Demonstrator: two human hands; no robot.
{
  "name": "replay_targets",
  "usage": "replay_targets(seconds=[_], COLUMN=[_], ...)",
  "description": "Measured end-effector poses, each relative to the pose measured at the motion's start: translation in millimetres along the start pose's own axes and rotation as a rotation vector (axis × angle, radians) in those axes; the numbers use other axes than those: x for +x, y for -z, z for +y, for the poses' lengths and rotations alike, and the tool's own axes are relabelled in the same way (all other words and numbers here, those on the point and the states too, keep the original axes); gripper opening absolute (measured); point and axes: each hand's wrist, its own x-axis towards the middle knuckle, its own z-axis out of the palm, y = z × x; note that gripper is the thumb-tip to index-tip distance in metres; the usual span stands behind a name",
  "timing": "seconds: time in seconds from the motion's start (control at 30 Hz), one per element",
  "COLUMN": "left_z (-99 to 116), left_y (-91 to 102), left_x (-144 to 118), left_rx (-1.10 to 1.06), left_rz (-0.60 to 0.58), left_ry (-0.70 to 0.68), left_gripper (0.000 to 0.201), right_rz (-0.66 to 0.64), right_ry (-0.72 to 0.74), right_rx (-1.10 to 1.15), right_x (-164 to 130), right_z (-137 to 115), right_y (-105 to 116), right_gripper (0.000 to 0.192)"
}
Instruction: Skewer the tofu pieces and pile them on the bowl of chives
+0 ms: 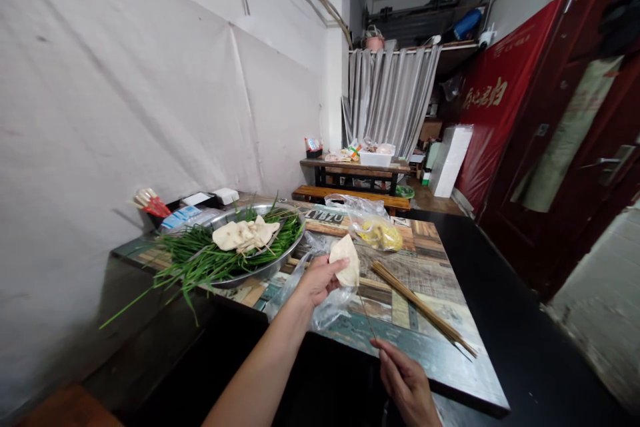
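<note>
Nearest the lens, the right hand (407, 383) pinches the low end of a thin skewer (367, 317), whose tip rises toward a folded tofu sheet (345, 260). That sheet sits above the table (440, 360), gripped between the thumb and fingers of the left hand (317, 280). To thread well, I judge, keep the sheet taut, push straight, fingers off the point.

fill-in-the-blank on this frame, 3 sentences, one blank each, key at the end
1. The left hand holds a folded pale ____ sheet.
2. The right hand pinches a thin ____ that runs up to that sheet.
3. The metal basin holds green ____ with more folded sheets on top.

Missing words: tofu-skin; skewer; chives
</note>
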Motion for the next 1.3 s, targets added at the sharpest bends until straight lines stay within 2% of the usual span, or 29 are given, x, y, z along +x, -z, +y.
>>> replay_targets(seconds=[0.2, 0.33, 0.4, 0.57, 0.77, 0.9, 1.0, 1.13, 1.2, 1.3], left_z=[-4, 0, 4, 4, -6, -12, -17, -24, -27, -28], left_y=[-5.4, -8.6, -9.6, -11.6, -16.1, -19.6, -21.0, -20.5, -18.8, -15.6], left_x=[-2, -3, -3, -3, -4, -3, -3, -1, 2, 8], left_rx=[0.045, -0.057, -0.039, 0.171, 0.665, 0.858, 0.891, 0.851, 0.774, 0.535], left_rz=[-0.066, -0.076, -0.058, 0.011, 0.143, 0.108, 0.081, 0.099, 0.143, 0.215], left_ry=[0.073, -0.049, -0.109, -0.314, -0.645, -0.815, -0.814, -0.73, -0.666, -0.545], left_gripper=[0.044, 0.041, 0.039, 0.03, 0.017, 0.017, 0.018, 0.017, 0.02, 0.026], right_rz=[-0.04, -0.029, -0.031, -0.027, -0.099, -0.123, -0.095, -0.006, 0.04, 0.015], right_ry=[-0.015, 0.018, 0.016, -0.013, -0.09, -0.131, -0.119, -0.102, -0.074, -0.007], right_rx=[0.009, 0.003, 0.0, -0.037, -0.071, -0.052, -0.032, 0.007, -0.01, -0.079], right_x=[4, 3, 1, 1, 0, 0, 3, 6, 6, 3], right_z=[3, 1, -1, -9, -25, -30, -29, -23, -18, -9], right_y=[-2, -1, 0, 1, 3, 4, 4, 0, -1, 1], right_gripper=[0.044, 0.043, 0.042, 0.049, 0.059, 0.06, 0.059, 0.054, 0.049, 0.043])
